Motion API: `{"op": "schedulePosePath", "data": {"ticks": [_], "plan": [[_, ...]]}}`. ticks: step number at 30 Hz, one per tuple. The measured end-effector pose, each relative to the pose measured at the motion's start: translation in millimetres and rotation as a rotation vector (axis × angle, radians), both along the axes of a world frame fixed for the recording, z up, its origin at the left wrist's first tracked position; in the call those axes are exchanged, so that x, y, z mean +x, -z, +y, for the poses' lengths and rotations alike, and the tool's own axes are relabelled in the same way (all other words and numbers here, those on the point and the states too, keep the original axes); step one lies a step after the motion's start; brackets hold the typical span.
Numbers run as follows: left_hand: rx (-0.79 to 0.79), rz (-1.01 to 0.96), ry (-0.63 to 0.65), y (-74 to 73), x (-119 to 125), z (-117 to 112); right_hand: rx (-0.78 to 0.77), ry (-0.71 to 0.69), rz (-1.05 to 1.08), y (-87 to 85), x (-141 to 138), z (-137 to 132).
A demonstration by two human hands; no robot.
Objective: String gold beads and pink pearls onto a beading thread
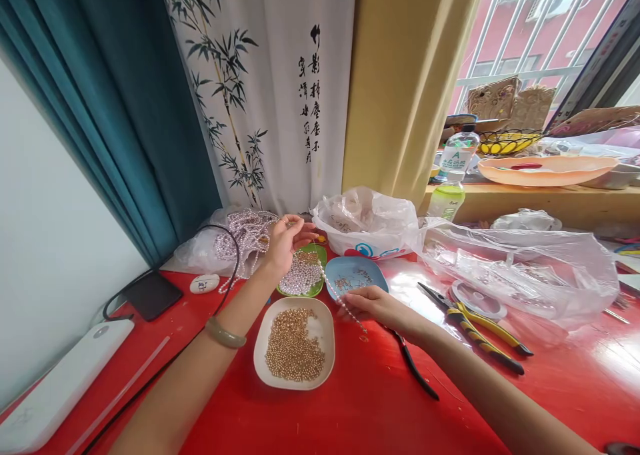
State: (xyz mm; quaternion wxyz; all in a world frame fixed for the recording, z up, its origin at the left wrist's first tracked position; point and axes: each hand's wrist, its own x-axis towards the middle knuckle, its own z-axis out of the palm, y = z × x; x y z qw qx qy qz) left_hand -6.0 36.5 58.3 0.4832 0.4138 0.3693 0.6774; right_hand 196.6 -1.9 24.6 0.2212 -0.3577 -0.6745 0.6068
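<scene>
My left hand (pixel 286 240) is raised above a green dish of pale pearls (pixel 303 276), its fingers pinched on the upper end of a thin beaded strand (pixel 331 288). The strand slopes down to my right hand (pixel 379 306), which pinches its lower end just above the red table (pixel 350 402). A jade bangle (pixel 225 335) circles my left wrist. In front of my hands a white dish (pixel 294 343) holds gold beads. A blue dish (pixel 356 274) with small findings lies behind my right hand.
Yellow-handled pliers (pixel 480 328) and black-handled pliers (pixel 415 370) lie right of my right hand. Clear plastic bags (pixel 520 268) and a white bag (pixel 367 223) crowd the back. Pearl strands (pixel 245 236), a black device (pixel 153 294) with its cable and a white box (pixel 60 382) sit left.
</scene>
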Motion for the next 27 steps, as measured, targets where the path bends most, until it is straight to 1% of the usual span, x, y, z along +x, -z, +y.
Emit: {"op": "schedulePosePath", "data": {"ticks": [4, 5, 7, 10, 14, 16, 19, 21, 24, 27], "plan": [[0.028, 0.136, 0.115, -10.9, 18.3, -15.9, 0.286, 0.169, -0.078, -23.2, -3.1, 3.6], [0.046, 0.163, 0.146, -13.7, 23.6, -20.0, 0.343, 0.205, -0.084, -28.8, -5.1, 5.6], [0.085, 0.195, 0.196, -18.7, 33.0, -26.9, 0.419, 0.233, -0.089, -37.7, -10.3, 10.2], [0.117, 0.204, 0.225, -23.9, 41.5, -32.7, 0.462, 0.213, -0.085, -45.5, -16.9, 16.0], [0.113, 0.222, 0.218, -25.2, 41.5, -35.4, 0.499, 0.225, -0.048, -55.5, -15.6, 16.8], [0.064, 0.246, 0.242, -22.9, 38.9, -36.6, 0.522, 0.245, -0.016, -63.0, -12.0, 14.5], [-0.024, 0.325, 0.332, -16.7, 35.6, -38.8, 0.547, 0.274, 0.021, -73.1, -8.2, 10.8], [-0.055, 0.344, 0.371, -12.3, 35.4, -40.6, 0.547, 0.287, 0.027, -76.7, -7.5, 9.9], [-0.081, 0.327, 0.408, -8.3, 38.6, -44.3, 0.539, 0.299, -0.003, -79.2, -6.5, 11.2], [-0.113, 0.315, 0.496, -7.7, 45.7, -50.3, 0.548, 0.348, -0.067, -85.0, -2.7, 7.3]]}}
